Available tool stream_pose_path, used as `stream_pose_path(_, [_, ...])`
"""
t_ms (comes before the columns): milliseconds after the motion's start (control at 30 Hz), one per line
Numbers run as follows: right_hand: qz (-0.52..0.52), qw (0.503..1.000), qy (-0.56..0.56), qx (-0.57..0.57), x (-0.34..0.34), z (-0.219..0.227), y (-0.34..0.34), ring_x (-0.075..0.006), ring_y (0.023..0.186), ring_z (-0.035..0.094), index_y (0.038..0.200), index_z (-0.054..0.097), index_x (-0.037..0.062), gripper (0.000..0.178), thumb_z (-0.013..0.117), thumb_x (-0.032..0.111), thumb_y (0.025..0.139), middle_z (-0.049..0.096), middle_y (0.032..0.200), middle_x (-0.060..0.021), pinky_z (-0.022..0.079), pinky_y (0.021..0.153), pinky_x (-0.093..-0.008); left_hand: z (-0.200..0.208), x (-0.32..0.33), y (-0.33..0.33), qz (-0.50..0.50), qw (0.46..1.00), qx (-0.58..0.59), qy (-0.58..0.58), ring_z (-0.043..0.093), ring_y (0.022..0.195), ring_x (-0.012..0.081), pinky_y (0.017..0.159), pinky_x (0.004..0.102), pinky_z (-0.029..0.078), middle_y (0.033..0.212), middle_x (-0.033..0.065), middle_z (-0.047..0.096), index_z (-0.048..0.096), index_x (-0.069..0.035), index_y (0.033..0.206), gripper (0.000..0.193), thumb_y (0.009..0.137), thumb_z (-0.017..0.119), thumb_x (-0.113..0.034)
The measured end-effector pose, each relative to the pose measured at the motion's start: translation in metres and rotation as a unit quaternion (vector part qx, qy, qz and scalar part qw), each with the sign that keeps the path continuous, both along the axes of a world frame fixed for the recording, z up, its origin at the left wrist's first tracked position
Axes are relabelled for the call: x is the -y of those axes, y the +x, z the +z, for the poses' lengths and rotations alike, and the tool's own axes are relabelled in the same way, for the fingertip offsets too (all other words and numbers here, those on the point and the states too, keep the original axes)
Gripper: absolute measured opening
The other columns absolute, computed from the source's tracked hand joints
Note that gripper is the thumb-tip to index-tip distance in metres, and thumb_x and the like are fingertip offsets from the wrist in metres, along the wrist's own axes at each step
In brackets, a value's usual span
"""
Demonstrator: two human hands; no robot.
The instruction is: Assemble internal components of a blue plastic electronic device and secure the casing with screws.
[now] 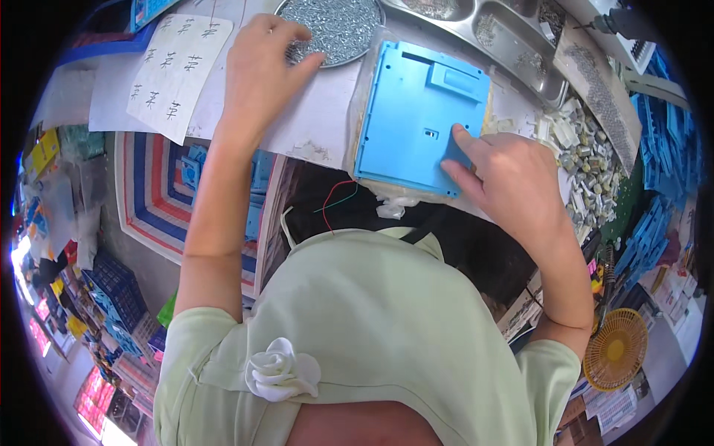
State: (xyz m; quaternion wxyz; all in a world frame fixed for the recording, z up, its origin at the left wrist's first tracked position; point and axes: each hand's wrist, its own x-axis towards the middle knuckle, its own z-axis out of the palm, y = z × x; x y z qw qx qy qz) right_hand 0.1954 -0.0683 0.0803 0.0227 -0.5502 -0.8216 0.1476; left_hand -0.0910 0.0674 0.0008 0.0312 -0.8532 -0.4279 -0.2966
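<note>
My left hand (266, 63) is at the left rim of a round metal tray (343, 33) full of small silvery screws. Its thumb and forefinger are apart over the screws, and nothing shows between them. A light blue plastic panel (405, 119) with a raised rectangular block, a small slot and holes near its edges lies at the front of the worktable. On the panel's right side rests my right hand (509, 175), forefinger and thumb stretched out apart, the other fingers curled and partly hidden.
Metal compartment trays (513, 52) with small parts stand at the back. Many small metal-and-white parts (591, 175) are heaped at the right, below a power driver (617, 26). A handwritten paper sheet (175, 67) lies at left. Below is a striped bag (152, 201) with blue parts.
</note>
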Motion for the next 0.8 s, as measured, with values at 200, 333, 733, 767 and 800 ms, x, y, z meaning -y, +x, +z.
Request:
stream_pose_path(200, [0.107, 0.972, 0.169, -0.124, -0.103, -0.008, -0.034, -0.0328, 0.071, 0.066, 0.081, 0.07, 0.0025, 0.015, 0.072, 0.017, 0.083, 0.068, 0.074, -0.0115, 0.055, 0.069, -0.0443, -0.007, -0.008, -0.006, -0.012, 0.986, 0.053, -0.158, 0.066, 0.082, 0.0314, 0.078, 0.0413, 0.05, 0.085, 0.0123, 0.068, 0.072, -0.003, 0.088, 0.013, 0.084, 0.076, -0.014])
stream_pose_path(333, [0.165, 0.959, 0.231, 0.015, -0.177, -0.066, -0.077, -0.0278, 0.084, 0.064, 0.093, 0.075, 0.0069, 0.011, 0.069, 0.014, 0.087, 0.071, 0.086, -0.0112, 0.052, 0.078, -0.0412, -0.013, -0.019, 0.005, 0.018, 0.994, 0.045, -0.097, 0.064, 0.075, 0.0315, 0.065, 0.0414, 0.047, 0.084, 0.013, 0.067, 0.067, -0.001, 0.083, 0.014, 0.085, 0.075, -0.013])
stream_pose_path(733, [0.144, 0.971, 0.176, 0.075, -0.208, -0.074, -0.095, -0.0308, 0.104, 0.064, 0.084, 0.076, 0.0038, 0.018, 0.062, 0.014, 0.083, 0.076, 0.094, -0.0138, 0.051, 0.086, -0.0468, 0.018, 0.019, 0.012, -0.082, 0.895, 0.198, -0.391, 0.052, 0.064, 0.0146, 0.062, 0.0275, 0.043, 0.077, 0.008, 0.066, 0.067, 0.004, 0.086, 0.016, 0.092, 0.072, -0.01])
stream_pose_path(767, [0.144, 0.97, 0.185, 0.064, -0.206, -0.071, -0.09, -0.0316, 0.101, 0.065, 0.084, 0.076, 0.0034, 0.018, 0.062, 0.014, 0.084, 0.075, 0.095, -0.0139, 0.052, 0.085, -0.0469, 0.017, 0.022, 0.017, -0.09, 0.899, 0.204, -0.376, 0.053, 0.064, 0.0151, 0.062, 0.028, 0.043, 0.077, 0.0084, 0.065, 0.066, 0.004, 0.086, 0.016, 0.092, 0.072, -0.01])
stream_pose_path(800, [0.144, 0.969, 0.194, 0.052, -0.204, -0.068, -0.085, -0.0325, 0.099, 0.066, 0.083, 0.076, 0.0029, 0.018, 0.061, 0.014, 0.084, 0.075, 0.095, -0.014, 0.052, 0.085, -0.0471, 0.015, 0.024, 0.021, -0.097, 0.904, 0.208, -0.361, 0.053, 0.064, 0.0156, 0.062, 0.0285, 0.043, 0.077, 0.0088, 0.065, 0.066, 0.003, 0.086, 0.015, 0.092, 0.071, -0.01])
